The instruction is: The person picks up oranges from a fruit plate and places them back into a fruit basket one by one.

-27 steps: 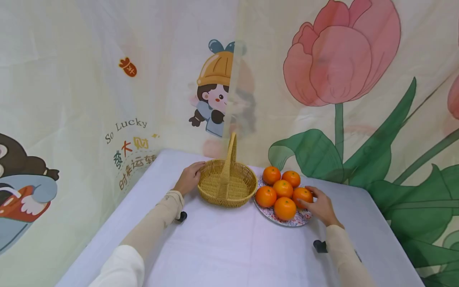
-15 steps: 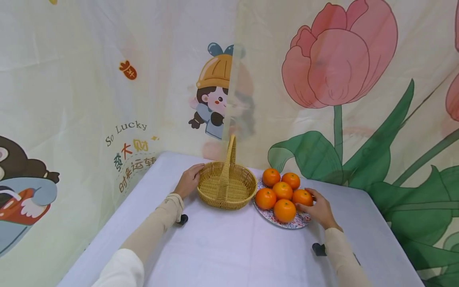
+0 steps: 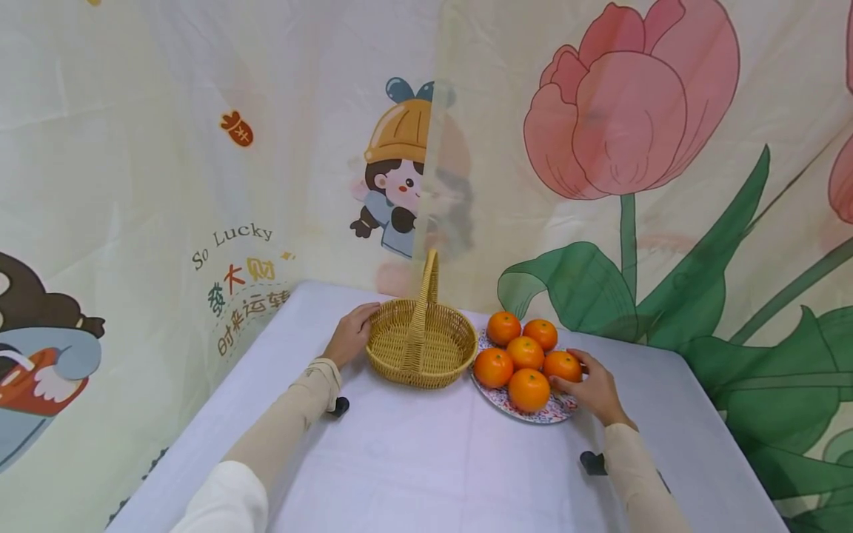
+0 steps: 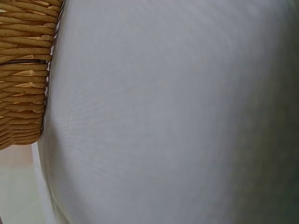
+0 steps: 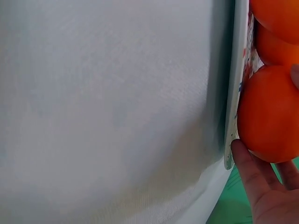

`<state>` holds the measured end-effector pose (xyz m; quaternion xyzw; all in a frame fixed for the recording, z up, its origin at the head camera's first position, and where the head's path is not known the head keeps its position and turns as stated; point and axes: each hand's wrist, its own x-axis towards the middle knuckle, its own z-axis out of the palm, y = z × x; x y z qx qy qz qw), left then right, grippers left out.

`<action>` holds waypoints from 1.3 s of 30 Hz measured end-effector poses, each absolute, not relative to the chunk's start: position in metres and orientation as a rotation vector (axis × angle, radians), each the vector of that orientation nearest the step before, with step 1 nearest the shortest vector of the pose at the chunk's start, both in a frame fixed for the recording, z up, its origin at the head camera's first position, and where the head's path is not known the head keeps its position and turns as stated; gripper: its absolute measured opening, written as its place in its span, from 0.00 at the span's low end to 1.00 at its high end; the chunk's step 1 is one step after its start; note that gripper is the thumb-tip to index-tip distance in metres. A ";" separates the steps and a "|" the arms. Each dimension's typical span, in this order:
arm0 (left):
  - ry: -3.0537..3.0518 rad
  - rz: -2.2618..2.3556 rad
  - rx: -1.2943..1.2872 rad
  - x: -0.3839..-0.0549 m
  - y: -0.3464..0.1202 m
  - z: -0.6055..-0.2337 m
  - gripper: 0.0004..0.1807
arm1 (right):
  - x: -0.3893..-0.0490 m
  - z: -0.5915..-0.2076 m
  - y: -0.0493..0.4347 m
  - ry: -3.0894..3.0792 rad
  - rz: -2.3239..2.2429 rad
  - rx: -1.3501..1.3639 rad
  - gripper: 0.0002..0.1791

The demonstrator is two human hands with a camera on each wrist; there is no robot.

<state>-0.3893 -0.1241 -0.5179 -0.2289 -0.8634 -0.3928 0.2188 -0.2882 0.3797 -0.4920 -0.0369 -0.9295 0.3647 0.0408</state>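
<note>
A yellow wicker basket (image 3: 423,344) with a tall arched handle stands on the table; its inside shows bare weave. My left hand (image 3: 349,337) holds the basket's left rim, its fingertips partly hidden there. In the left wrist view only the basket's woven side (image 4: 23,79) appears, without the hand. Several oranges lie on a patterned plate (image 3: 493,396) right of the basket. My right hand (image 3: 595,385) grips the rightmost orange (image 3: 562,366), thumb on the near side and fingers round the far side. The right wrist view shows this orange (image 5: 268,114) between thumb and fingers, still low over the plate.
A white cloth (image 3: 413,459) covers the table. Printed curtains (image 3: 320,148) hang close behind it and along its left side. Black wrist devices (image 3: 593,463) show beneath both forearms. The basket and plate stand nearly side by side.
The right thumb has shifted slightly lower on the rightmost orange. The basket, plate and left hand keep their places; the head view has tilted a little.
</note>
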 end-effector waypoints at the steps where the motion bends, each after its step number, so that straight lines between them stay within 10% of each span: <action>1: -2.391 -1.087 -0.633 -0.390 -0.125 -0.518 0.21 | -0.288 -0.491 0.379 -2.849 1.114 -0.114 0.50; 19: -2.388 -1.128 -0.639 -0.389 -0.140 -0.520 0.22 | -0.297 -0.431 0.345 -2.749 0.993 0.139 0.48; 39: -2.422 -1.144 -0.600 -0.385 -0.125 -0.518 0.23 | -0.366 -0.393 0.201 -2.708 1.155 0.556 0.43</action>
